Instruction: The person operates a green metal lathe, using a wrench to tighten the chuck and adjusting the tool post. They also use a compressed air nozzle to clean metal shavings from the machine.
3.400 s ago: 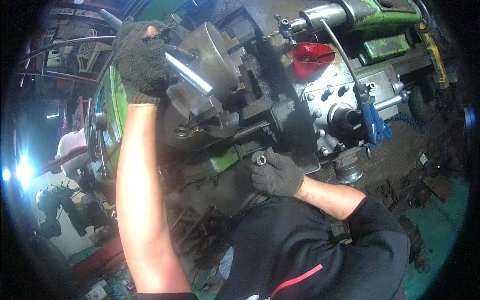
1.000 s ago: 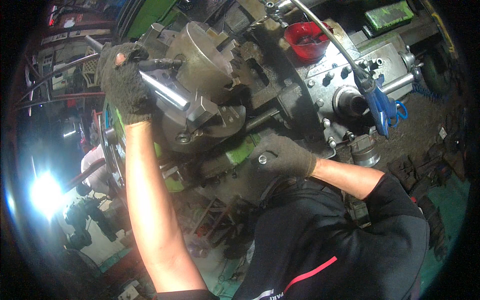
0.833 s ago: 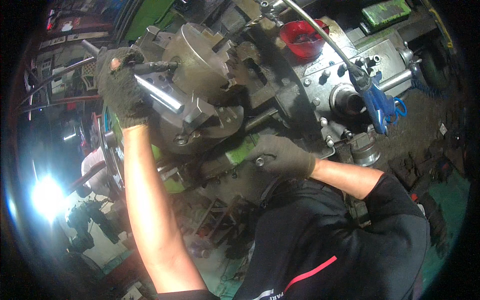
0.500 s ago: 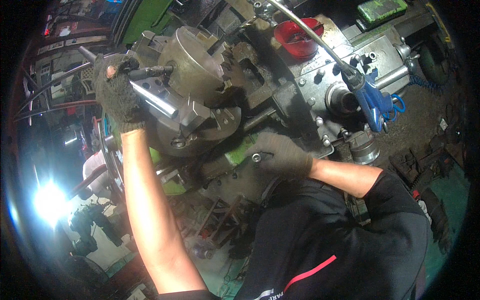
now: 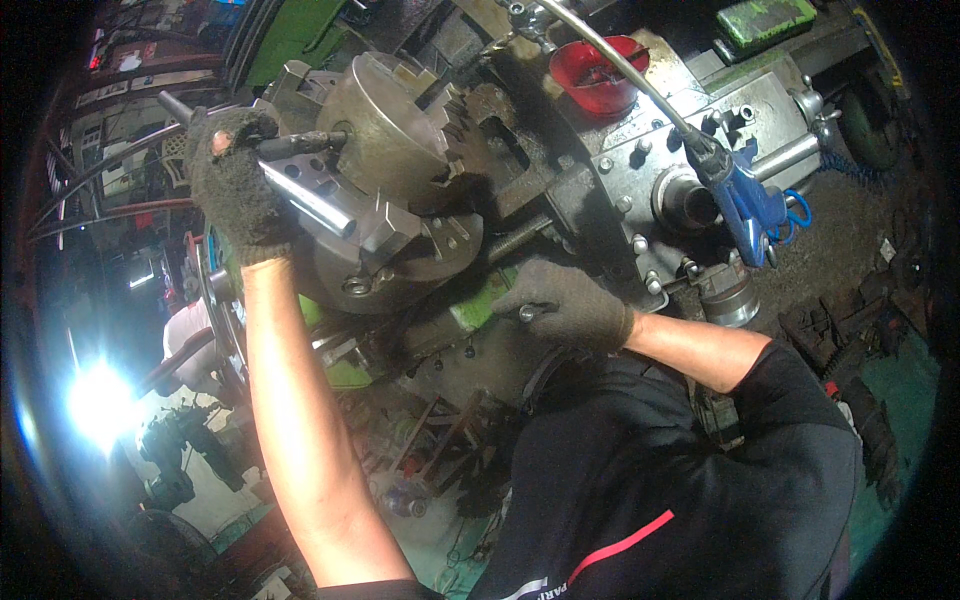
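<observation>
My left hand (image 5: pixel 235 190), in a dark work glove, is wrapped round a T-handle chuck key; its bright crossbar (image 5: pixel 312 203) sticks out below the fist. The key's dark shank (image 5: pixel 305 146) reaches into the side of a round steel lathe chuck (image 5: pixel 385 140). A larger slotted disc with a steel jaw (image 5: pixel 387 232) sits right behind the key. My right hand (image 5: pixel 580 308), gloved too, is closed in front of the lathe bed. From its curled fingers pokes a small metal piece (image 5: pixel 527 312) with a round end; the rest of it is hidden.
A red bowl (image 5: pixel 597 80) sits on the carriage at the upper right. Beside it a blue air gun (image 5: pixel 742 200) with a coiled hose lies on the bolted tool slide (image 5: pixel 645 190). A green box (image 5: pixel 765 22) is at the back. Bright light glares at the left.
My right hand has shifted slightly right, and the metal piece in it has turned, its round end now facing less toward view. My left hand stays on the chuck key.
</observation>
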Motion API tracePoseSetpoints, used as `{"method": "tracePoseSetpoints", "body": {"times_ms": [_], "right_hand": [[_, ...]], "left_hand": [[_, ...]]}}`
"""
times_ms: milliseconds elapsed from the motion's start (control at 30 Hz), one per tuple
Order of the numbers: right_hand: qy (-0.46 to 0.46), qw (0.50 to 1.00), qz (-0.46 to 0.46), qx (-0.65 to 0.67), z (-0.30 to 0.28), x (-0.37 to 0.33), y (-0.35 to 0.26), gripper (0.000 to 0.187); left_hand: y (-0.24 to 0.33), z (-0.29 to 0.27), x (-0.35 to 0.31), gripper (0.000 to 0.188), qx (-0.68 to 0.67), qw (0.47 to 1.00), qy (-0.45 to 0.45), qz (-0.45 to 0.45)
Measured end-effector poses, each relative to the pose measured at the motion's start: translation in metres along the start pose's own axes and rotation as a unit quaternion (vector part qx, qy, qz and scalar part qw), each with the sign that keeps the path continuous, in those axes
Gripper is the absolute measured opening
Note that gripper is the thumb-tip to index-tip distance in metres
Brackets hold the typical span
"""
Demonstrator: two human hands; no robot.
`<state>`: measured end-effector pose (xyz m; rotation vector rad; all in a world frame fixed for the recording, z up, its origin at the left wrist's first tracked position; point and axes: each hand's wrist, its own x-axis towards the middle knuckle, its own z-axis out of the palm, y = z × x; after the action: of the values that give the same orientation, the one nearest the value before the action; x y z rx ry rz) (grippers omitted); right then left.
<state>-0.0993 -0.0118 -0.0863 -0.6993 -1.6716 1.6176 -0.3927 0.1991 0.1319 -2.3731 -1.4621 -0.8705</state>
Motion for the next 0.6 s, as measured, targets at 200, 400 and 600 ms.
{"method": "tracePoseSetpoints", "body": {"times_ms": [200, 400, 600], "right_hand": [[-0.007, 0.999, 0.020, -0.025, 0.001, 0.000, 0.000, 0.045], [0.019, 0.999, 0.015, -0.022, 0.006, -0.004, 0.009, 0.041], [0.024, 0.999, 0.013, -0.021, 0.009, -0.005, 0.016, 0.039]], "left_hand": [[-0.011, 0.002, -0.005, 0.049, -0.056, 0.996, 0.009, -0.075], [-0.011, 0.002, -0.003, 0.053, -0.025, 0.997, 0.014, -0.075], [-0.009, -0.001, -0.001, 0.054, -0.003, 0.999, -0.006, -0.048]]}}
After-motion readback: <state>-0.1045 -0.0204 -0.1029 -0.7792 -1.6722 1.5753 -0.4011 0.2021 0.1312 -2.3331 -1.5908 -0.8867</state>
